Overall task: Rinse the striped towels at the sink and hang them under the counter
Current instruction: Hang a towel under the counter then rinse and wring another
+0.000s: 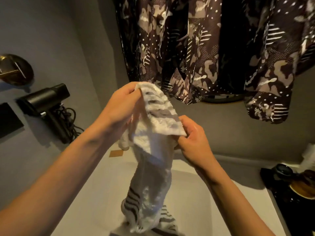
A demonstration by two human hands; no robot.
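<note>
— What does the head view show at centre frame?

— A striped towel (pixel 154 133), white with grey-brown bands, held up by both hands. The left hand (pixel 119 106) pinches its top corner just above centre, fingers closed on the cloth. The right hand (pixel 194 140) grips the edge lower and to the right, fingers curled shut on the fabric.

— Which way does the towel run?

— Between the hands the upper edge slants from upper left down to lower right. Below that the body hangs nearly straight down, so the long axis is vertical, the lower end pointing to the bottom of the frame. The striped end bunches at bottom centre, over the white sink (pixel 95 193).

— Does it touch the basin?

— Can't tell; the lowest folds run off the bottom edge.

— And around it?

— A camouflage-patterned curtain (pixel 196 48) fills the upper middle and upper right. At the left, a black hair dryer (pixel 46 103) with a coiled cord sits against the grey wall (pixel 56 40). At the lower right, dark bottles (pixel 286 172) stand on a black surface beside the sink.
</note>
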